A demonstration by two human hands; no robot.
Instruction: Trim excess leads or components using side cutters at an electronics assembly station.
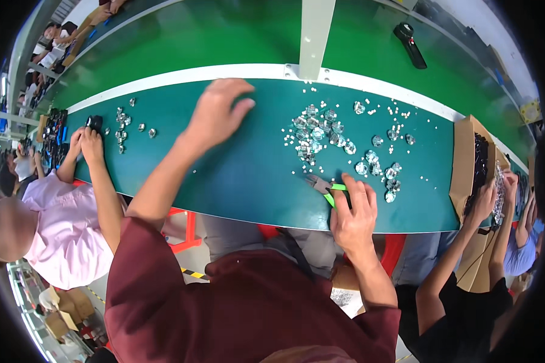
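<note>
The person's right hand [352,213] sits at the lower centre-right of the frame, at the near edge of the dark green bench [248,175], its fingers closed around the bright green handles of a pair of small cutters [327,189]. The metal tip of the cutters points toward the upper left, lying just above the bench surface. Just beyond the tip, in the centre-right of the frame, lies a loose cluster of small clear faceted parts [318,130], with more of the same scattered to the right and tiny white bits [399,112] strewn past them toward the bench's white far edge.

The left hand [219,112] is stretched out to the upper middle of the frame, palm down with the fingers spread and loosely curled, holding nothing; whether the fingertips touch the bench cannot be told. It is well apart from the cluster.

At the left of the frame a co-worker's hands [86,140] rest beside another small scatter of clear parts [122,124]. At the right, another person's hands reach into a cardboard box [469,157].
</note>
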